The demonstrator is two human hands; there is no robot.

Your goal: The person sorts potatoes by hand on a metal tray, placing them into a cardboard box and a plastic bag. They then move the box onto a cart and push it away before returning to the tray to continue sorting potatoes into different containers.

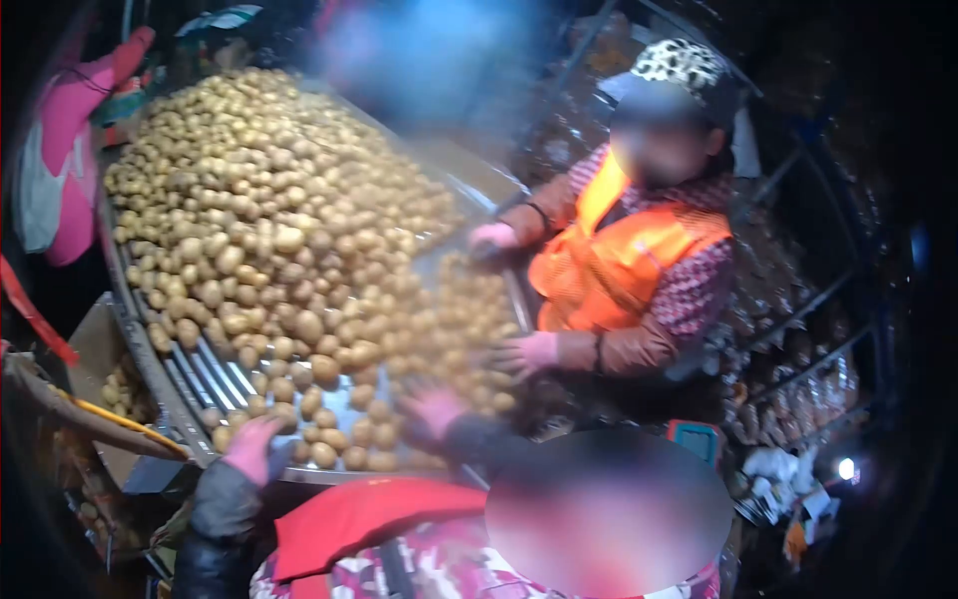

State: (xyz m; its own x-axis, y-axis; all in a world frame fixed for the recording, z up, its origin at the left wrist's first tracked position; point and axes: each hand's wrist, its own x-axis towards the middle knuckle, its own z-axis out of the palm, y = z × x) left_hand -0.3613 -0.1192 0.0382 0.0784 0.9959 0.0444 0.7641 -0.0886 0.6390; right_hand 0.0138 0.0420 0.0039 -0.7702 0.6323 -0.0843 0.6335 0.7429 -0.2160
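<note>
My left hand (255, 449), in a pink glove with dark fingers, is at the near left rim of a metal sorting table (329, 476), beside several potatoes (324, 454). Its fingers look apart, with nothing visible in them. Stretched over the potatoes near the middle front is my right hand (435, 409), in a similar glove. Motion smears it, but the fingers look spread and closed on nothing. A large heap of potatoes (269, 230) covers most of the table. Metal slats (208, 374) show at its left side.
Across the right edge, a co-worker in an orange vest (624, 260) has two gloved hands (529, 354) at the potatoes. A pink sleeve (80, 170) shows at far left. A cardboard box (95, 344) stands below the left rim. Packed bags (798, 399) sit behind rails at right.
</note>
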